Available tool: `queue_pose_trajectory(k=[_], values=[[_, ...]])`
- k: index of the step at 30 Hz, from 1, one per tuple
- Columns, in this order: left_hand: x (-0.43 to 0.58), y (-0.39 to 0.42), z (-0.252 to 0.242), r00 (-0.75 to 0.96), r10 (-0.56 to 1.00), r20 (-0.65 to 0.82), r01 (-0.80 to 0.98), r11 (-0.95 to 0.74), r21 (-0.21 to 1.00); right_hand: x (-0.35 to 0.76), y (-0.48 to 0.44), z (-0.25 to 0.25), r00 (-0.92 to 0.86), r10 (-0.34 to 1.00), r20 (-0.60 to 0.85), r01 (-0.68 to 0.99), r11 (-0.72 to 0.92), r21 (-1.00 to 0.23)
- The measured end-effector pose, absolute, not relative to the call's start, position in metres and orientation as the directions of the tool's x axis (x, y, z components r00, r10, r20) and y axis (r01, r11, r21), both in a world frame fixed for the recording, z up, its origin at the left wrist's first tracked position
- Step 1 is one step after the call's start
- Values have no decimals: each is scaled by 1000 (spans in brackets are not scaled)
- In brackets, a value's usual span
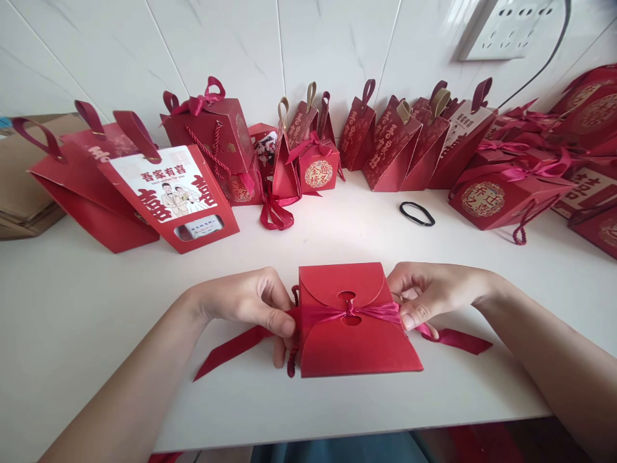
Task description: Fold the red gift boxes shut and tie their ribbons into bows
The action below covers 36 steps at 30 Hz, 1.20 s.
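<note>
A red gift box (357, 354) sits on the white table close to me, its two curved flaps meeting at the top. Across it runs a dark pink satin ribbon (376, 312), crossed in a knot at the middle between two small cut-outs. My left hand (255, 305) pinches the ribbon at the box's left side, and a loose tail hangs out to the left. At the right side my right hand (424, 292) grips the other end, with its tail on the table. Twisted red cord shows at the box's left edge, partly behind my left fingers.
Red gift bags with loop handles (193, 186) stand at the left, and others (393, 148) along the tiled wall. Ribboned red boxes (506, 183) crowd the right. A black hair tie (417, 214) lies behind my right hand. Brown cardboard (29, 186) is at far left.
</note>
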<state>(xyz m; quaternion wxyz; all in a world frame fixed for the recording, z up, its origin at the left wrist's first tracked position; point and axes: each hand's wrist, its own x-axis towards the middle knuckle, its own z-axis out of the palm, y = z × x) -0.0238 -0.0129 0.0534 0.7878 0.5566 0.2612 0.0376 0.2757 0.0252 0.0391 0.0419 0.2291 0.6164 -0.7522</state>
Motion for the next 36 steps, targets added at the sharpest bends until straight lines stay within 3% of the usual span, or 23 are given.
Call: queue_pose_trajectory(k=[36], values=[[-23, -14, 55, 859, 349, -375, 245, 363, 899, 275, 24, 40, -891, 217, -399, 353, -221, -909]])
